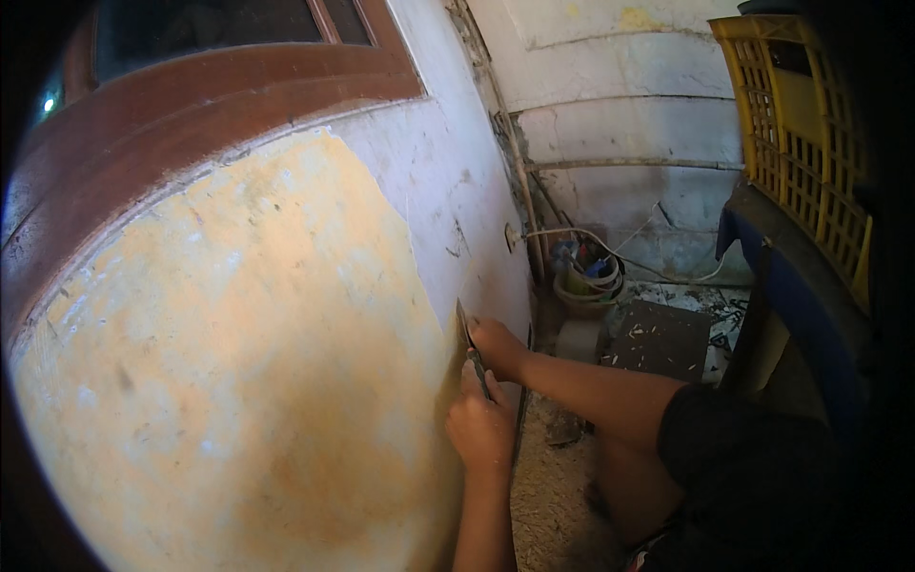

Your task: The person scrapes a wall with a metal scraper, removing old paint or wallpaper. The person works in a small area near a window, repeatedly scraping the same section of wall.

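My left hand (480,422) grips the dark handle of a knife or scraper (477,370). The thin metal blade points up along the wall, its tip against the painted surface. Close beside the blade is my right hand (499,349), its fingers curled and partly hidden; whether they hold the blade or the wall's coating is unclear. Bare yellowish plaster (286,307) covers most of the wall before me. Whitish paint (436,179) borders it on the right, with a ragged edge running down to the blade.
A brown wooden window frame (236,86) lies above the plaster. Behind my hands stand buckets (590,282) with things inside, and a pale cable (629,261) runs from a wall socket (511,237). A yellow plastic crate (800,129) sits at right. Paint flakes dot a dark board (661,343).
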`<state>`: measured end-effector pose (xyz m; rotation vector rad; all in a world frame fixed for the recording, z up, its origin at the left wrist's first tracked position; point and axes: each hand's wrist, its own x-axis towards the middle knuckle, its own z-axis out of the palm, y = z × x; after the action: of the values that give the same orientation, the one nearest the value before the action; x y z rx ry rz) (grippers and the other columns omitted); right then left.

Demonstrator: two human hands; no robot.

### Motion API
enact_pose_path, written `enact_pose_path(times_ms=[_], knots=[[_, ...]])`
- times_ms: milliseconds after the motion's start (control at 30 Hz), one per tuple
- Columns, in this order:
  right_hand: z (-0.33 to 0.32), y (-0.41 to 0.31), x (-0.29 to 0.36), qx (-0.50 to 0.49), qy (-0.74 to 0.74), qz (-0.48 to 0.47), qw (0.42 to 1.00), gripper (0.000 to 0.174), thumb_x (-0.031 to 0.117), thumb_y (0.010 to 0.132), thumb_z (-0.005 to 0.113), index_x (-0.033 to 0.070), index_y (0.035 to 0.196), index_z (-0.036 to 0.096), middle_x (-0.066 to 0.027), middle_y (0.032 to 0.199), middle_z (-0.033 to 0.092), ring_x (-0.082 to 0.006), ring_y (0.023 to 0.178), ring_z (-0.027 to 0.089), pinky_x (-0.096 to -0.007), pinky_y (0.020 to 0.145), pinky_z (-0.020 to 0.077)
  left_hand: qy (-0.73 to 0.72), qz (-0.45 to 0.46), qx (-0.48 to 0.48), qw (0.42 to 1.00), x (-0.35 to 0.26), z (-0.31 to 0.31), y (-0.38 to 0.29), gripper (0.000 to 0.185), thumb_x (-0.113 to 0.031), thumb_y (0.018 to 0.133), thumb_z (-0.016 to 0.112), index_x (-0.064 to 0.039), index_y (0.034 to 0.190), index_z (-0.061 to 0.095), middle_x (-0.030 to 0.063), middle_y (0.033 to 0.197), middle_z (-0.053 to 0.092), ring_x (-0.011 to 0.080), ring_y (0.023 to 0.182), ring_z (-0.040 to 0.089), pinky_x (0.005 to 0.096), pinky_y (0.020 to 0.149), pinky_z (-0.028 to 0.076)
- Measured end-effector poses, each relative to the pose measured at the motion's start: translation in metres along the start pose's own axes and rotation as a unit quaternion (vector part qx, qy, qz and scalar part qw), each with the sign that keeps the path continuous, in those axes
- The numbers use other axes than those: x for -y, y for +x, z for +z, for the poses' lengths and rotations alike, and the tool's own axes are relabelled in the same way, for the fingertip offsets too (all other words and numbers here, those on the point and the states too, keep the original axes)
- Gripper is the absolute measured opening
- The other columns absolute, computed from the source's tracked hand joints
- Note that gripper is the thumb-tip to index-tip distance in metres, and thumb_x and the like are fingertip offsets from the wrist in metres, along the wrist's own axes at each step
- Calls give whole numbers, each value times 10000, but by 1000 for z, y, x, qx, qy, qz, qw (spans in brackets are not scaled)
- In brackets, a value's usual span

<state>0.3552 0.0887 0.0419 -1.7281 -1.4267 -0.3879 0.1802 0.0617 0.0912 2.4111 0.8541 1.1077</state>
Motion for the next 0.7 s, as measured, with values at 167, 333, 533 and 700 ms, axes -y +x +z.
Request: enact_pose_path(times_ms=[167,333,533,700], knots=[[10,-10,9,31,83,3,996,293,175,812,679,-88,907,594,-293,872,636,-492,837,633,-517,760,519,113,38,7,993,-9,-10,-16,375,-236,987,595,20,1258,638,207,715,711,379,626,720,480,563,581],[13,-9,1,-4,91,-38,995,302,183,806,678,-89,895,582,-292,868,636,-496,825,628,-523,756,515,90,-11,31,995,-15,-14,-15,290,-206,972,600,0,1158,686,237,778,712,421,698,712,510,638,571],[8,-5,-14,86,31,-20,996,244,120,788,666,-83,890,578,-293,882,631,-496,848,622,-528,772,507,86,2,22,996,-20,-9,-11,302,-202,977,595,4,1184,671,225,773,716,408,689,720,496,602,571],[6,-11,-7,71,106,-43,991,241,116,792,675,-90,871,578,-299,896,622,-491,852,618,-522,762,504,86,10,16,996,-21,-7,-25,339,-221,990,580,12,1224,659,224,777,719,406,681,720,500,605,575]])
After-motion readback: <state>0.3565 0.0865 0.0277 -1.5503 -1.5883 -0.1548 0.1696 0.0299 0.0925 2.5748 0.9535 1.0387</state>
